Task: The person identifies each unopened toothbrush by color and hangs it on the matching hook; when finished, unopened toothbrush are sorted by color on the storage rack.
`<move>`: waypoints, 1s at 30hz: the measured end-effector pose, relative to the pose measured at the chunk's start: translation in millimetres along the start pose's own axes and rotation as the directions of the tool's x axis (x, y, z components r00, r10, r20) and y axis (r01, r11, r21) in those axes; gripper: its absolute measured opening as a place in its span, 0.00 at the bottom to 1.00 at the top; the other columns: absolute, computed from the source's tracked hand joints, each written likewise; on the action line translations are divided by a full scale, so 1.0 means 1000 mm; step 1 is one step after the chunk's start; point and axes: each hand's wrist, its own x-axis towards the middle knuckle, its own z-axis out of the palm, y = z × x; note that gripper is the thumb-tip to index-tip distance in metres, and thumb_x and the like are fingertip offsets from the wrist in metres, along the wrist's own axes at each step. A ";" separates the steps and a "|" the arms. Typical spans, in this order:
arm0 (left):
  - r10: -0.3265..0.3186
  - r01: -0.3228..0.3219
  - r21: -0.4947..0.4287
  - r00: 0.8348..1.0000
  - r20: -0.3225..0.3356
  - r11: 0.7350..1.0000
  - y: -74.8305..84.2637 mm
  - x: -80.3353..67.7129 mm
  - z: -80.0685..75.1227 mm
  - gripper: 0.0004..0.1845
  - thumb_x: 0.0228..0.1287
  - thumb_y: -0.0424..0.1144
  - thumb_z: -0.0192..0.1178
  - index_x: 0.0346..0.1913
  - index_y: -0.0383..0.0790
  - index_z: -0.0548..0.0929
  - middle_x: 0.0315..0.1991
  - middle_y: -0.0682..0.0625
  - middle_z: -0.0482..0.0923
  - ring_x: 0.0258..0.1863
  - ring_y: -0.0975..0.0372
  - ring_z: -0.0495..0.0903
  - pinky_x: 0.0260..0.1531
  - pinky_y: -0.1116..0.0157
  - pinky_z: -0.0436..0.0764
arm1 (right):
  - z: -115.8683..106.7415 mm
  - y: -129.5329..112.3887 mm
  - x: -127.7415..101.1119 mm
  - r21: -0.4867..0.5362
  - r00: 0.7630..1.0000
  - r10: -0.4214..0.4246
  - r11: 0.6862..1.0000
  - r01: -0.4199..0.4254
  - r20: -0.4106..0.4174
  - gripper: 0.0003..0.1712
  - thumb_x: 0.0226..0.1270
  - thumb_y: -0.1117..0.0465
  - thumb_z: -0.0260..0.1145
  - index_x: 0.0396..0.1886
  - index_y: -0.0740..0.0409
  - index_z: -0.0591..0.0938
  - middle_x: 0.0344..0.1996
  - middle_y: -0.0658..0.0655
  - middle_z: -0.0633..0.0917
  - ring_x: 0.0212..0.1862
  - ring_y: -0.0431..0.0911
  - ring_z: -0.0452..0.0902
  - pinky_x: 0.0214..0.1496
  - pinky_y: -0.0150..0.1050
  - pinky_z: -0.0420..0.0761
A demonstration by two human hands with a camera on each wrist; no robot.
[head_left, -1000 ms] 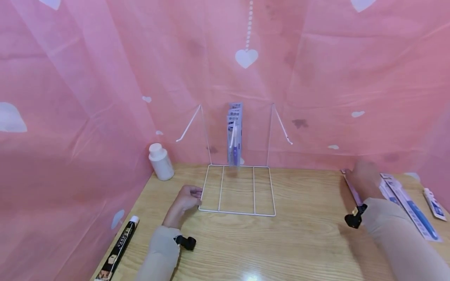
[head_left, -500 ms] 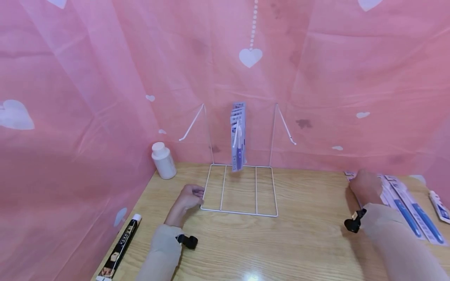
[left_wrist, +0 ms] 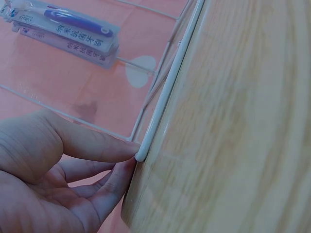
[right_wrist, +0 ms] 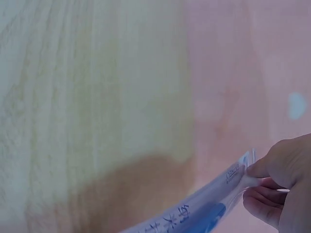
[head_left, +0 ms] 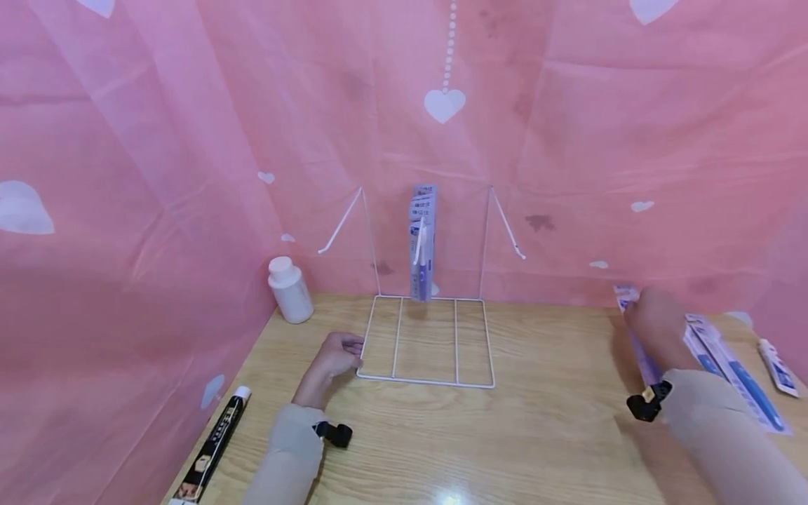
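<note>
Right hand point(head_left: 656, 326): a toothbrush pack point(right_wrist: 204, 213) is pinched at its top edge between thumb and fingers and held lifted at the table's point(head_left: 543, 435) right side. Left hand point(head_left: 334, 358): fingertips are pressed on the near-left corner of the wire rack point(head_left: 426, 340), steadying it. One pack point(head_left: 421, 242) is already hung on the rack's middle hook; more packs point(head_left: 732, 368) are left lying at the right. Against 0.5 s earlier, the right hand is seen raised off the pile with a pack; the left hand is unchanged.
</note>
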 end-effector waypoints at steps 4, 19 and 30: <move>-0.002 0.002 0.010 1.000 0.001 1.000 0.001 0.000 -0.002 0.25 0.39 0.13 0.61 0.48 0.21 0.82 0.36 0.41 0.81 0.37 0.55 0.79 0.38 0.64 0.82 | -0.015 -0.019 -0.001 0.043 0.995 -0.016 0.999 0.020 -0.095 0.20 0.61 0.64 0.52 0.09 0.56 0.62 0.11 0.57 0.69 0.16 0.53 0.65 0.13 0.43 0.61; -0.020 0.020 0.016 1.000 0.005 1.000 0.005 -0.001 -0.002 0.25 0.40 0.13 0.61 0.49 0.22 0.81 0.38 0.40 0.80 0.39 0.53 0.78 0.40 0.63 0.81 | -0.071 -0.107 -0.026 0.110 0.961 -0.081 0.987 0.113 -0.263 0.21 0.73 0.58 0.57 0.40 0.78 0.80 0.29 0.74 0.81 0.20 0.56 0.76 0.16 0.37 0.69; -0.029 0.029 0.019 1.000 0.002 0.999 0.003 -0.001 -0.002 0.24 0.41 0.13 0.62 0.48 0.23 0.82 0.37 0.41 0.80 0.38 0.54 0.78 0.40 0.63 0.81 | -0.098 -0.171 -0.058 0.125 0.862 -0.230 0.940 0.316 -0.451 0.18 0.67 0.57 0.64 0.39 0.72 0.83 0.30 0.67 0.84 0.28 0.58 0.80 0.28 0.27 0.67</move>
